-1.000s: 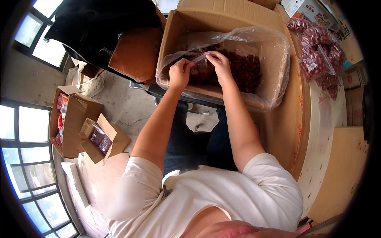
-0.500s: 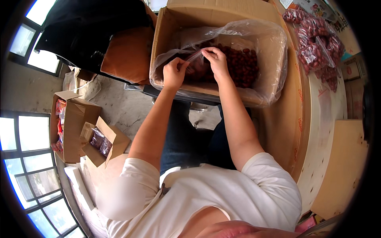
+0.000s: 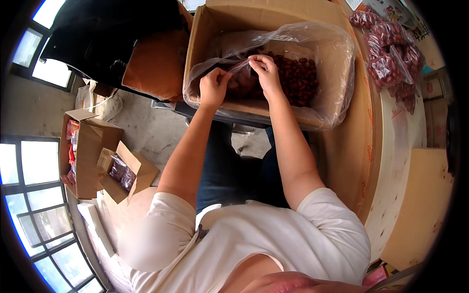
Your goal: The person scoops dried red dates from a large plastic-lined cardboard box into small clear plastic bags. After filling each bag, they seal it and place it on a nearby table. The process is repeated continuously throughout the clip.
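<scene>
Both my hands are over an open cardboard box (image 3: 268, 15) lined with clear plastic film (image 3: 332, 49). Dark red dates, or similar fruit (image 3: 299, 80), lie loose in its bottom. My left hand (image 3: 214, 88) pinches one end of the top edge of a small clear plastic bag (image 3: 239, 80). The other end of that edge is pinched between the fingers of my right hand (image 3: 266, 73). The bag hangs below my fingers with red fruit in it, its lower part hard to tell from the fruit behind.
Several filled bags of red fruit (image 3: 391, 53) lie piled on the right. At the left on the floor stand a tall carton (image 3: 97, 151) with colourful packets and a smaller open carton (image 3: 141, 168) holding dark packs. A brown cushion (image 3: 155, 66) and black cloth (image 3: 107, 34) sit beside the box.
My hands stay almost in place on the bag's edge. My right fingers have shifted up very slightly, and the whole view has moved a little.
</scene>
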### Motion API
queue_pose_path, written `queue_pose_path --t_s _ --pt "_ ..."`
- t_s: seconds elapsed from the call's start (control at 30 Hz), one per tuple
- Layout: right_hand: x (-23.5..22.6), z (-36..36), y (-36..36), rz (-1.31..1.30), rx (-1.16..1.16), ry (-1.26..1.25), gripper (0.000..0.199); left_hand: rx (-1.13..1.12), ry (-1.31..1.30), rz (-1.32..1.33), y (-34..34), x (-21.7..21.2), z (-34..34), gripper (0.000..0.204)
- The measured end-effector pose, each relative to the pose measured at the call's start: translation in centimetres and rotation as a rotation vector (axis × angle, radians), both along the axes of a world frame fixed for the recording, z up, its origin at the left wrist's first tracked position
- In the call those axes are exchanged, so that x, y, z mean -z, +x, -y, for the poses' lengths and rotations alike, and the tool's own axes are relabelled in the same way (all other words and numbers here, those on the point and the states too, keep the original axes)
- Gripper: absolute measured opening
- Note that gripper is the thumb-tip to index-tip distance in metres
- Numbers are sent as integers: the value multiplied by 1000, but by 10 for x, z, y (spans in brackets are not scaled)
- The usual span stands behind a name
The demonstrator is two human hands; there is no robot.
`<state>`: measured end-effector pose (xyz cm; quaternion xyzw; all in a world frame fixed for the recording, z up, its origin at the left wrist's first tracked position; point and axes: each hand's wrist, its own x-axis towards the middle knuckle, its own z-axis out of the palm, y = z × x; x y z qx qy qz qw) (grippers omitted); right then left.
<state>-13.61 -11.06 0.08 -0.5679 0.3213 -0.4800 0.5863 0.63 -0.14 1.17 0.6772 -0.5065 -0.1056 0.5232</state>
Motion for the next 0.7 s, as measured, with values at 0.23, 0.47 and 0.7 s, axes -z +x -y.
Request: queue_pose_path --t_s 0.23,0.47,0.7 --pt "9 2 1 -26 -1 -7 15 0 -39 -37 0 1 0 15" --pt "4 2 4 20 -47 42 17 -16 -16 -41 3 5 -1 14" --pt "11 2 4 -23 -102 -14 12 -4 24 -13 -1 -4 -4 13"
